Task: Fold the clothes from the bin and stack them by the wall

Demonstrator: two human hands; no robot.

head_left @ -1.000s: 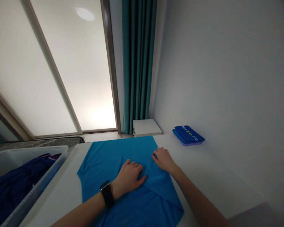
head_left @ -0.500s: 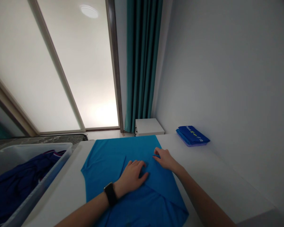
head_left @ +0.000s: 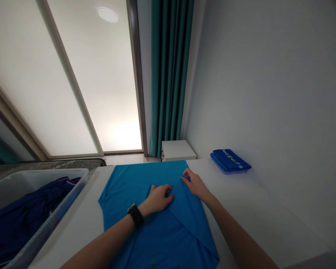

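A blue shirt lies spread on the white table, its right side folded over toward the middle. My right hand pinches the edge of the folded layer near the upper right and holds it slightly raised. Resting on the middle of the cloth, my left hand has its fingers curled and its thumb drawn in at the fold's inner edge, gripping fabric there. A black watch is on the left wrist. The shirt's lower end runs out of view.
On the left stands a translucent plastic bin with dark navy clothing in it. A folded blue stack with printed lettering sits on the white table by the wall. Beyond the table are a white cabinet and a green curtain.
My right hand has lifted the folded edge and moved slightly up. My left hand has shifted a little upward, its thumb and fingers drawing closer together. The folded layer is pulled straighter.
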